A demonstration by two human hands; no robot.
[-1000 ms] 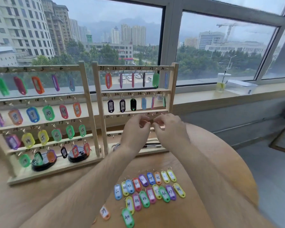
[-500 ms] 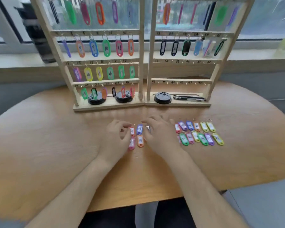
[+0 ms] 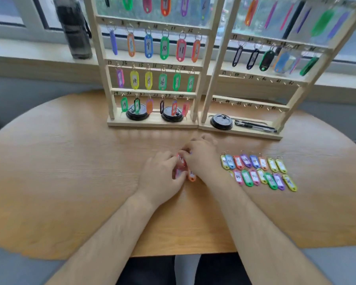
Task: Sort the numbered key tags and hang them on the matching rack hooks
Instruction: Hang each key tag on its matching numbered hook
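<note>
Hands closed in; left hand and right hand, grip curled, both pinch glossy oval red tag on wood-grain desk.

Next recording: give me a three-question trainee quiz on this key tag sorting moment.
1. True or false: the two lowest hook rows of the right rack hold tags.
2. What lies beside the black lid on that rack's base? A pens; B scissors; C coins.
3. On which hand's side do the loose tags lie in two rows?
Key: 1 false, those hooks are bare. 2 A. 3 The right hand side; the left hand grips a red tag.
</note>
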